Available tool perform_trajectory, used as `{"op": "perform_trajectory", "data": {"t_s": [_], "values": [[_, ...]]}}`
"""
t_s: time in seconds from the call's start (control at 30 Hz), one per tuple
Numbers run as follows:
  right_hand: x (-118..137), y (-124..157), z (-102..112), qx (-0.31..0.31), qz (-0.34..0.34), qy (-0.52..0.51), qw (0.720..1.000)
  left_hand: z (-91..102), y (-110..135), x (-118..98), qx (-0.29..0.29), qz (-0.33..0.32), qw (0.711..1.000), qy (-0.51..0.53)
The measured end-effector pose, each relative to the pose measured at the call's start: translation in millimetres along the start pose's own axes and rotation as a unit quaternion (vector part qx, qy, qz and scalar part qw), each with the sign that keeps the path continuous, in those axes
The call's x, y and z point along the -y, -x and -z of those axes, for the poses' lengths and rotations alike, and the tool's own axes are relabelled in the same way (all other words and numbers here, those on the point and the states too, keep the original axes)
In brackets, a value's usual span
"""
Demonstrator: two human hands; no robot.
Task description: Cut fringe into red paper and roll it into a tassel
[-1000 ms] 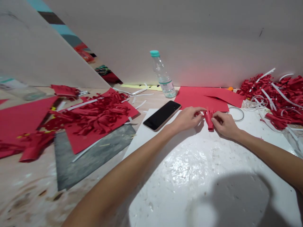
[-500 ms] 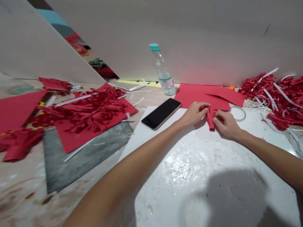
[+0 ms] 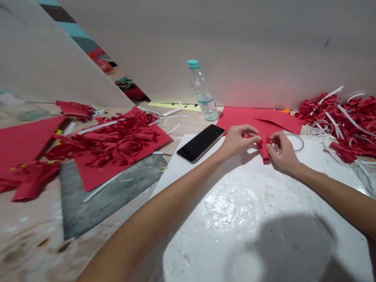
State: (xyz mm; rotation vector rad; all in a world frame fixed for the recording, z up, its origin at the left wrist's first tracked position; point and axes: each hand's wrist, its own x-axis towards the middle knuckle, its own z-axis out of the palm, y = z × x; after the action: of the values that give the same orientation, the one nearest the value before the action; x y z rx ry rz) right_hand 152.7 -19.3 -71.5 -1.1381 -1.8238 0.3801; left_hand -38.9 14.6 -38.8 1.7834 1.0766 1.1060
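Observation:
On the white board, a small rolled piece of red foam or paper lies between my hands, its closed roll end toward me. My right hand grips it from the right, thumb and fingers bent around its upper side. At its upper left edge, my left hand has thumb and fingertips brought together on the red material. The part under the fingertips is hidden. Just behind my hands lies a flat red sheet. A thin ring rests beside my right hand.
A black phone lies on the board's left corner. Behind it leans a water bottle. Cut red fringes lie on a red sheet at left, over a grey board. More red fringes and white strips are heaped at right.
My left fingers have shifted slightly and look less tight around the red roll. My right hand has moved a little up along it. The camera view has shifted slightly.

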Motion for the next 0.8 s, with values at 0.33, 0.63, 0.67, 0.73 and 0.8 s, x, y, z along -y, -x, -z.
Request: {"op": "perform_trajectory", "data": {"t_s": [0.33,0.63,0.67,0.73,0.8], "values": [[-4,1,-1,-0.011,0.144,0.054,0.988,-9.7,11,-18,0.002,-0.088,0.994,-0.070],[-2,4,0,0.014,0.179,0.103,0.978,-1.9,16,-12,0.040,-0.117,0.980,-0.156],[-2,4,1,0.016,0.185,0.107,0.977,-1.2,16,-13,0.046,-0.108,0.980,-0.158],[-1,5,2,0.022,0.197,0.114,0.973,0.5,16,-14,0.059,-0.091,0.981,-0.160],[0,5,2,0.027,0.208,0.119,0.970,2.5,16,-17,0.073,-0.083,0.981,-0.160]]}}
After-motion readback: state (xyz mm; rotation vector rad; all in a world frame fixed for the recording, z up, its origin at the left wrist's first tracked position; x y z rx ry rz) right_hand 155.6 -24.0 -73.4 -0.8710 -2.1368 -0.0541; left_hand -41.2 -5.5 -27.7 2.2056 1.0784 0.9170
